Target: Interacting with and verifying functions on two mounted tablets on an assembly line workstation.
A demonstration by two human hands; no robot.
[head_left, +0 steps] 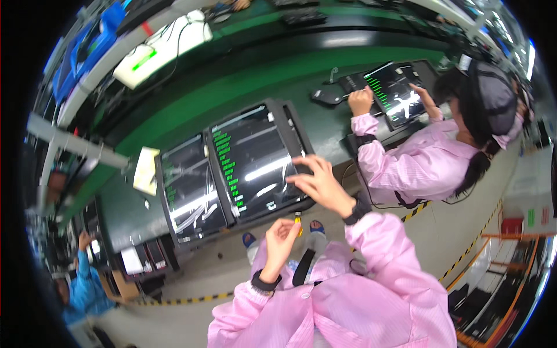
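Observation:
Two dark tablets lie side by side in black holders on the bench. The right tablet [255, 159] shows a column of green lines on its screen, and so does the left tablet [188, 188]. My right hand [320, 184] rests with spread fingers on the right tablet's near right edge. My left hand [281, 235] is curled below the bench edge and pinches a small yellow stick-like piece [298, 222]. Both my arms wear pink sleeves with black wristbands.
A co-worker in a pink coat [423, 159] and dark cap works on another tablet [394, 90] at the right. A yellow note [145, 169] lies left of the tablets. A person in blue [81, 287] stands lower left. Yellow-black floor tape [185, 300] runs below.

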